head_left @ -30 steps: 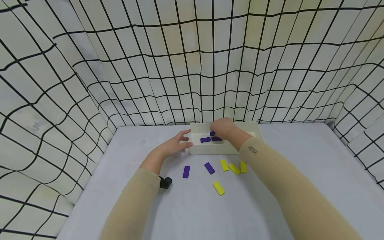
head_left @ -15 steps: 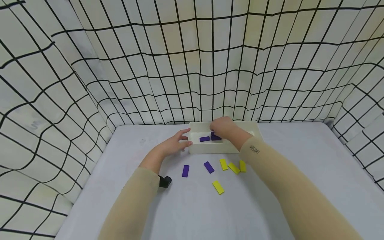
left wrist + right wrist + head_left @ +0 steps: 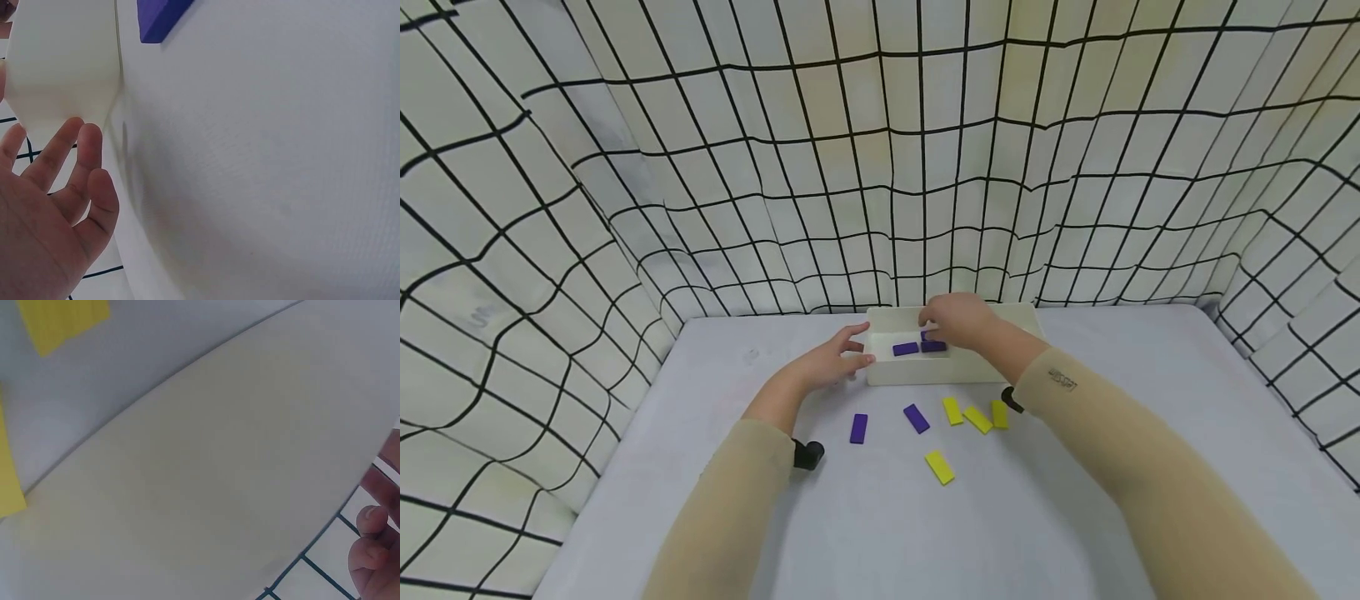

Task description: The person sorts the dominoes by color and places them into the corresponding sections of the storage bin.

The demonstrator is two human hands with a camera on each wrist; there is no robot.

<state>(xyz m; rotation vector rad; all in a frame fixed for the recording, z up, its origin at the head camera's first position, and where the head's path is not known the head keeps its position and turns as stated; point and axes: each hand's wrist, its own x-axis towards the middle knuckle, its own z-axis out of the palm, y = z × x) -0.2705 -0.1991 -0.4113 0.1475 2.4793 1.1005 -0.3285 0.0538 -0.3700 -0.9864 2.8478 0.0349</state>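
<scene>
A white rectangular box [image 3: 940, 372] stands near the table's far edge. My left hand [image 3: 831, 361] is at its left end, fingers spread and fairly straight; in the left wrist view the fingertips [image 3: 90, 140] lie against the box's end. Reaching in over the front wall, my right hand [image 3: 962, 321] has its thumb and fingers at a small purple block [image 3: 926, 336], which it partly covers and seems to pinch. Just in front lies another purple block [image 3: 933, 347], with a further purple block [image 3: 906, 349] to the left. The right fingertips are mostly hidden in the right wrist view.
On the table before the box lie two purple blocks, one upright-lying block [image 3: 859, 428] and one slanted block [image 3: 916, 418]. Several yellow blocks [image 3: 977, 419] are grouped to their right, with one yellow block [image 3: 939, 467] nearer. Black netting [image 3: 917, 192] encloses the back and sides.
My right forearm has turned and shifted slightly, so its black wrist camera now shows. The right fingers look a little looser. The head view drifts slightly; the left hand and blocks stay put.
</scene>
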